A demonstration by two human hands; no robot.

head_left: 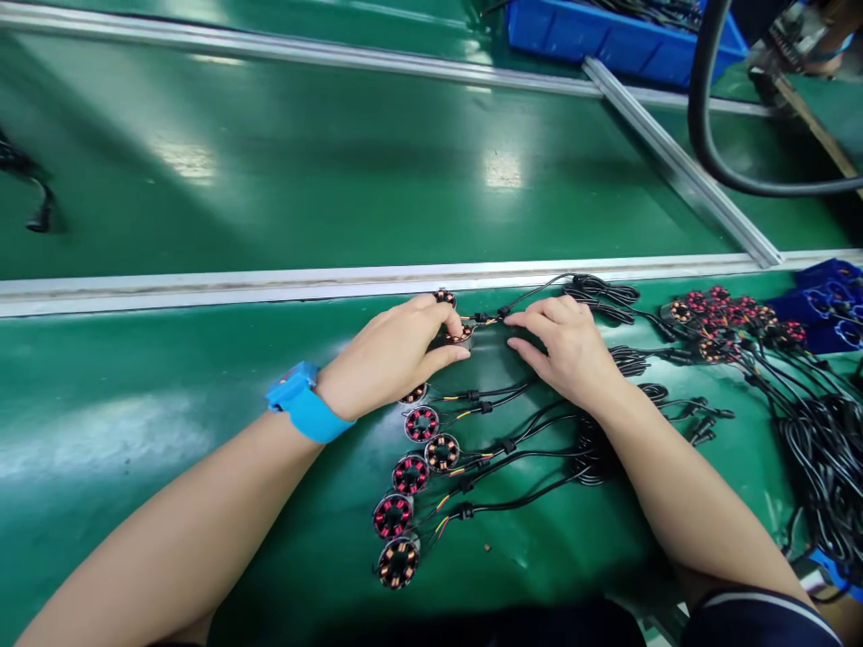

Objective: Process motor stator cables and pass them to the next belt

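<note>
My left hand (418,346), with a blue wristband (300,402) on its wrist, has thumb and index finger around a small motor stator (460,335) with copper windings. Another stator (444,296) lies just beyond those fingers. My right hand (563,346) is open, thumb apart from the fingers, its index fingertip beside the black cable joint (504,313) whose coloured wires lead toward the stators. Below my hands, several stators with red windings (422,423) or copper windings (398,562) lie in a column, their black cables (532,499) running right, partly under my right forearm.
At right are a heap of stators (732,310), a pile of black cables (829,449) and blue parts (832,305). A white rail (270,289) crosses behind my hands. Farther back are a blue bin (607,40), a metal bar (680,157) and a thick black hose (701,117).
</note>
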